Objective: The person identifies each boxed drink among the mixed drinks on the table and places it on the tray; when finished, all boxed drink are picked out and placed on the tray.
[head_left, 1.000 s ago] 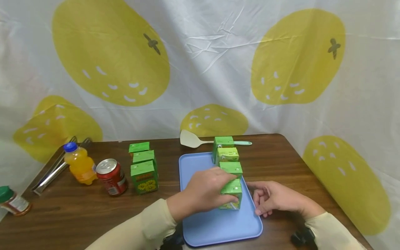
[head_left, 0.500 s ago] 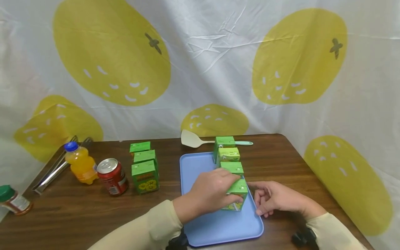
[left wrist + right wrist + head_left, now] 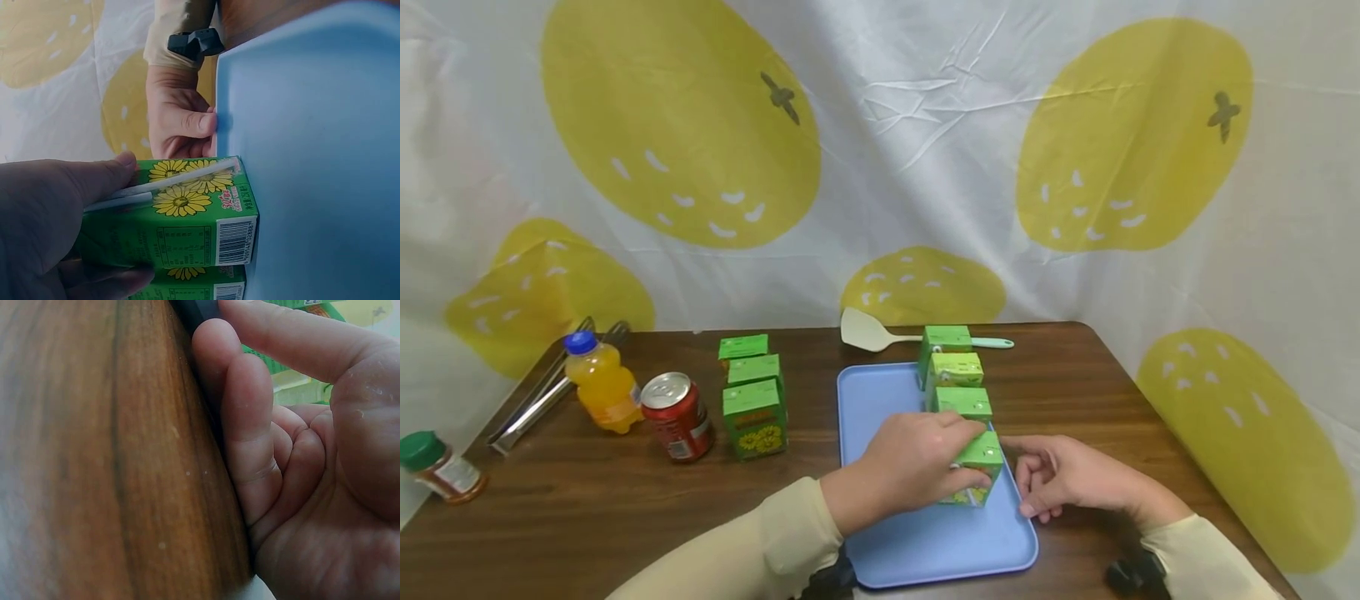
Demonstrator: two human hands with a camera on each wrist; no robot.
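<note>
1. Green and printed with yellow flowers, the nearest juice carton [image 3: 976, 475] stood on the blue tray [image 3: 925, 542], at the front of a row of four cartons along the tray's right side.
2. The left hand [image 3: 910, 462] had its grip clamped on that carton, thumb on one face and fingers curled round the other; the left wrist view showed a white straw [image 3: 169, 186] fixed across the flower side.
3. The right hand [image 3: 1063, 479] rested on the brown worktop [image 3: 550, 517] just beside the tray's right edge, fingers loosely curled and holding nothing, with fingertips touching the tray's rim.
4. Behind the held carton stood the second carton [image 3: 964, 402], the third carton [image 3: 953, 368] and the fourth carton [image 3: 946, 340], close together in a line.
5. Left of the tray stood three more green cartons [image 3: 754, 408], a red can [image 3: 677, 415] and an orange juice bottle [image 3: 601, 383].
6. Metal tongs [image 3: 542, 387] lay at the far left, a green-capped jar [image 3: 436, 467] near the left edge, and a pale spatula [image 3: 880, 333] behind the tray.
</note>
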